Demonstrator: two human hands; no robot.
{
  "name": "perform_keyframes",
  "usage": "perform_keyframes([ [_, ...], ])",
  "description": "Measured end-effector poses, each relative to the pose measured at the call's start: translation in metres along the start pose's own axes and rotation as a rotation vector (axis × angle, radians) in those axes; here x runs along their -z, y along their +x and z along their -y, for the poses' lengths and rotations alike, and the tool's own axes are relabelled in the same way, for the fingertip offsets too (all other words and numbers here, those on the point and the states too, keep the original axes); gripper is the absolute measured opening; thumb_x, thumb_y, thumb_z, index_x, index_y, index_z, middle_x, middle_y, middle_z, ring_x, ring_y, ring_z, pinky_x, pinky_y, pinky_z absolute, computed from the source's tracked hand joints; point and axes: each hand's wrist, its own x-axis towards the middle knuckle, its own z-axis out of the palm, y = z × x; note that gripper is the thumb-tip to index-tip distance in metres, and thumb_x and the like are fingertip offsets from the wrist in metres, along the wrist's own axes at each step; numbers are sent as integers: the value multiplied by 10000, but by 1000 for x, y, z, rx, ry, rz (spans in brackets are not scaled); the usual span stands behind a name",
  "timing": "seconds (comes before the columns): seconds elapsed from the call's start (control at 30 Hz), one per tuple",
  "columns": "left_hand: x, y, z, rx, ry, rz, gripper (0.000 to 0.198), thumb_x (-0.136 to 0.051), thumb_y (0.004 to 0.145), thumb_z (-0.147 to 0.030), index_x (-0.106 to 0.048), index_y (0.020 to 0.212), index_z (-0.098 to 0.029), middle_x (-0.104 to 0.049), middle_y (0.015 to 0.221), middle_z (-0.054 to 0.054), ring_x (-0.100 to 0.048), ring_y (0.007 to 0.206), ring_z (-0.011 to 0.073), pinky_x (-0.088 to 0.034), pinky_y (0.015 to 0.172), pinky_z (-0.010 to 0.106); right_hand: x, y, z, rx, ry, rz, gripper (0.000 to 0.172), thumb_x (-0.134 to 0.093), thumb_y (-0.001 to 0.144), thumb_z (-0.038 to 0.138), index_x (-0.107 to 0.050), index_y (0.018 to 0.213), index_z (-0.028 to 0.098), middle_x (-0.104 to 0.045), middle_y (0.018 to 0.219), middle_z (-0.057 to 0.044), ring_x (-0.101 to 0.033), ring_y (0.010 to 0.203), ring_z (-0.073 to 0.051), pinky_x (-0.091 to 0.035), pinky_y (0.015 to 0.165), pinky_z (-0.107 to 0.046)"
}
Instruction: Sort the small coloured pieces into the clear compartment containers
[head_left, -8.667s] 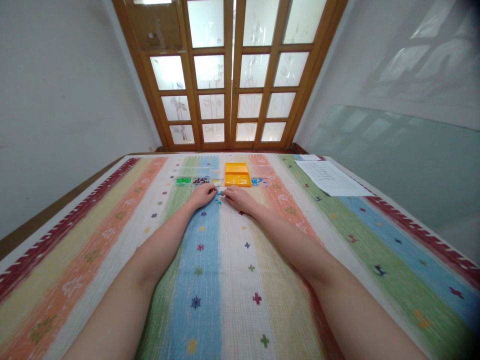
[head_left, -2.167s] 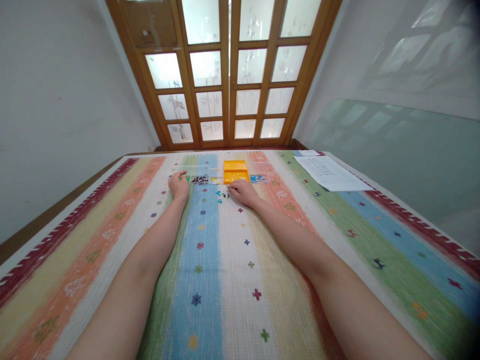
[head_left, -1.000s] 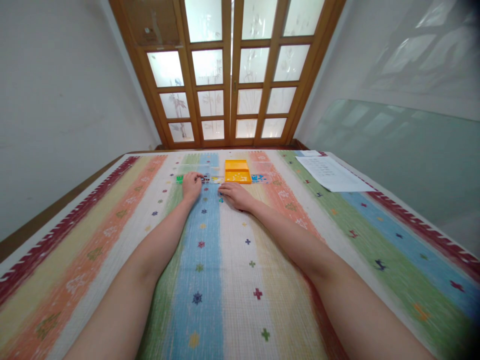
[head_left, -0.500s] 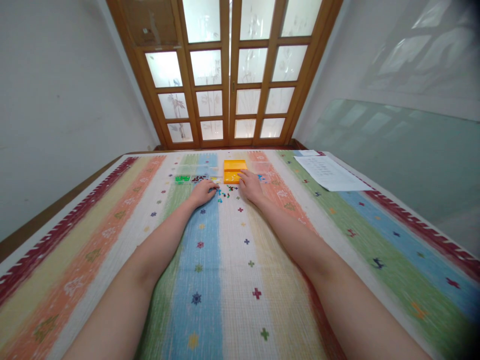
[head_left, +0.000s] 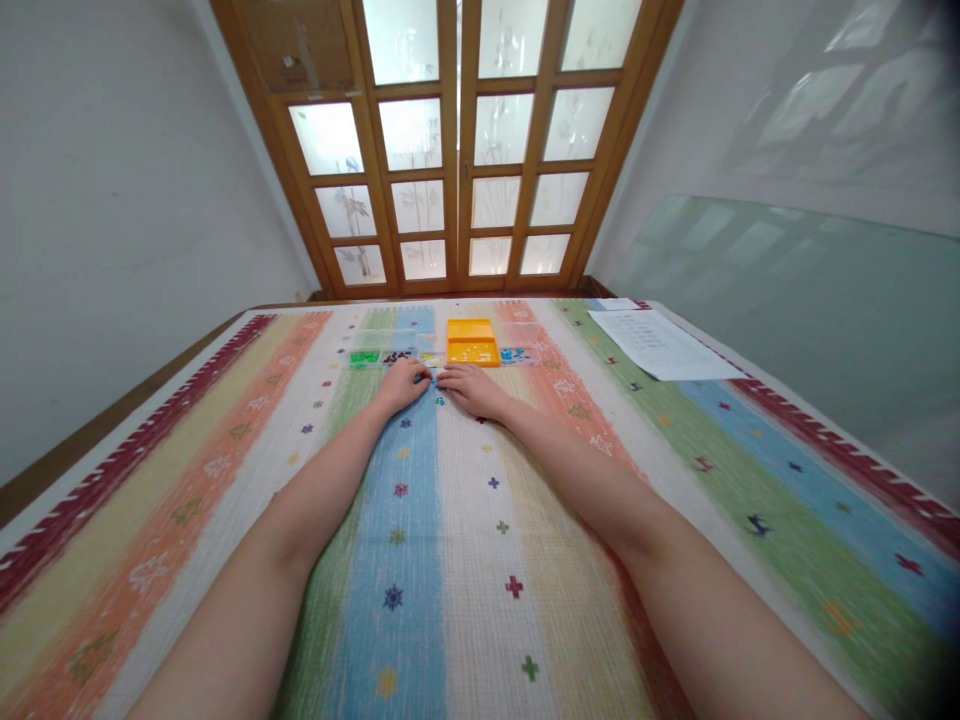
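My left hand (head_left: pixel 406 385) rests on the cloth with its fingers curled and fingertips close together; anything between them is too small to make out. Close by on the right, my right hand (head_left: pixel 469 388) reaches in with fingers stretched leftward, over the loose pieces. A few small blue and green pieces (head_left: pixel 439 401) show on the cloth between the hands; others are hidden under the right hand. Behind it stands an opened yellow box (head_left: pixel 484 328) with small pale pieces inside. Clear compartments hold green pieces (head_left: pixel 365 357), dark red pieces (head_left: pixel 397 357), yellow pieces (head_left: pixel 428 357) and blue pieces (head_left: pixel 516 355).
A striped, patterned tablecloth (head_left: pixel 480 560) covers the table. Printed paper sheets (head_left: pixel 660 345) lie at the far right. Beyond the far edge are wood-framed glass doors (head_left: pixel 459 180), and a glass panel (head_left: pixel 787 300) leans by the right wall.
My right hand has moved left from the yellow box's front right corner to the loose pieces, covering most of them. The blue pieces are now uncovered. My left hand has barely shifted.
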Motion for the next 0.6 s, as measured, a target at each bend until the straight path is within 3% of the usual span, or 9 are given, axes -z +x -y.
perform_keyframes([
  [0.23,-1,1,3,-16,-3,-7,165,-651,877,-246,-805,931,-231,-733,989,82,-650,1005,271,-495,1006,433,-1,1,-1,5,20,26,347,-521,1048,184,-752,1301,237,-718,1325,-97,-634,1243,-234,-458,1109,-420],
  [0.6,-1,1,2,-12,3,-2,180,-630,905,-256,-802,939,-218,-732,995,88,-652,1010,265,-497,1006,424,-1,-2,-6,-47,-68,-5,282,-568,1033,219,-783,1215,199,-739,1215,-109,-649,1144,-237,-473,1048,-382],
])
